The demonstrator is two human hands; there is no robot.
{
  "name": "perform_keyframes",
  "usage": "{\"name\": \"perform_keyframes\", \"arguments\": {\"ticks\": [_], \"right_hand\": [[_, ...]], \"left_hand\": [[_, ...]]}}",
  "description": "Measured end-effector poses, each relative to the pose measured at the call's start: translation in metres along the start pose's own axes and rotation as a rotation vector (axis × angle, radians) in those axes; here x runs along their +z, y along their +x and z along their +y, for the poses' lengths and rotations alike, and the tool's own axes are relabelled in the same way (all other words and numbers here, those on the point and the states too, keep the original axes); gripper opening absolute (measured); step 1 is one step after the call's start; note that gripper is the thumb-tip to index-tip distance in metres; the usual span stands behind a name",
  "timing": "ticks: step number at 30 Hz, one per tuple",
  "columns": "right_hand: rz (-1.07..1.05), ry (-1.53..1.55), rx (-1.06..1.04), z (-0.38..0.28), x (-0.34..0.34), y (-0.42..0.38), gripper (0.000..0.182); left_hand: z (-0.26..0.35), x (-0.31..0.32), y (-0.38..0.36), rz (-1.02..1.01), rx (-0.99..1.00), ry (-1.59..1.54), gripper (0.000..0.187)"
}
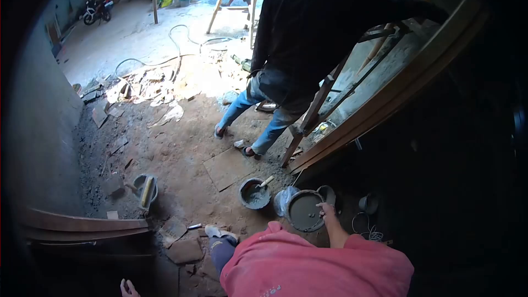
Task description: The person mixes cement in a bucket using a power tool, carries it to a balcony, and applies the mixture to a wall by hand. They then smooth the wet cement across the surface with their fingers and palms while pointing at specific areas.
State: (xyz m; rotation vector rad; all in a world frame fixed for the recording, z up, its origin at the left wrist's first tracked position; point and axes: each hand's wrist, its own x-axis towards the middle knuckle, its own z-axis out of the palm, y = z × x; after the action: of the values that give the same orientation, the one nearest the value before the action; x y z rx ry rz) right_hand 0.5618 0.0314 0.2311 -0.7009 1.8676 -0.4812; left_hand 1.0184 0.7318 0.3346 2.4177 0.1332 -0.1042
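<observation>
My right hand [328, 211] is at the right rim of a round bucket [291, 228], its fingers curled over the edge. Grey wet mortar [304, 210] fills the bucket almost to the brim. Just behind that hand stands a smaller dark container [331, 195]. Only the fingers of my left hand [128, 287] show at the bottom left edge; they are loosely bent and slightly apart, with nothing seen in them. Left of the mortar bucket are a clear plastic bag [283, 200] and a black tub [250, 204] with mortar and a trowel handle [267, 181] sticking out.
A co-worker in a dark top [308, 38] stands ahead beside a wooden ladder [313, 113] and a timber frame [385, 102]. Another bucket [154, 199] with a long-handled tool is at left. Rubble [159, 88], a hose [148, 64] and a stepladder [219, 5] lie farther off.
</observation>
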Motion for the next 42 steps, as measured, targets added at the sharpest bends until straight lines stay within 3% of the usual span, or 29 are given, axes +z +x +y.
{"name": "perform_keyframes", "arguments": {"ticks": [1, 3, 6, 8, 14, 18, 20, 23, 27, 35, 39, 42], "right_hand": [[0.023, 0.027, 0.007, 0.007, 0.009, -0.001, 0.026], [0.02, 0.055, -0.006, 0.015, 0.024, -0.01, 0.023], [-0.077, 0.098, 0.12, 0.021, 0.054, -0.043, 0.037], [-0.061, 0.092, 0.156, 0.028, 0.081, -0.057, 0.039], [-0.046, 0.213, 0.304, 0.05, 0.169, -0.089, 0.039], [-0.036, 0.199, 0.342, 0.069, 0.242, -0.086, 0.036], [-0.027, 0.235, 0.388, 0.063, 0.279, -0.089, 0.026], [-0.065, 0.238, 0.195, 0.068, 0.336, -0.114, 0.025], [0.059, 0.401, 0.424, 0.077, 0.409, -0.092, 0.024], [0.058, 0.429, 0.316, 0.0, 0.564, -0.147, 0.032], [0.114, 0.43, 0.29, -0.042, 0.632, -0.178, 0.033], [0.012, 0.38, 0.291, -0.081, 0.678, -0.184, 0.041]], "left_hand": [[-0.041, 0.004, 0.032, 0.036, 0.057, -0.171, 0.038], [0.043, -0.009, 0.069, -0.068, 0.139, -0.126, 0.037], [0.121, 0.013, 0.15, -0.115, 0.211, -0.062, 0.036], [0.125, 0.054, 0.217, -0.182, 0.179, -0.176, 0.039], [0.202, 0.13, 0.358, -0.28, 0.316, -0.105, 0.039], [0.224, 0.127, 0.464, -0.2, 0.328, -0.144, 0.039], [0.232, 0.127, 0.52, -0.135, 0.345, -0.148, 0.038], [0.232, 0.118, 0.582, -0.108, 0.291, -0.234, 0.038], [0.241, 0.126, 0.651, -0.069, 0.204, -0.277, 0.035], [0.293, 0.167, 0.84, -0.095, 0.127, -0.356, 0.048], [0.292, 0.139, 0.951, -0.058, 0.139, -0.34, 0.055], [0.254, 0.08, 1.042, 0.047, -0.014, -0.334, 0.062]]}}
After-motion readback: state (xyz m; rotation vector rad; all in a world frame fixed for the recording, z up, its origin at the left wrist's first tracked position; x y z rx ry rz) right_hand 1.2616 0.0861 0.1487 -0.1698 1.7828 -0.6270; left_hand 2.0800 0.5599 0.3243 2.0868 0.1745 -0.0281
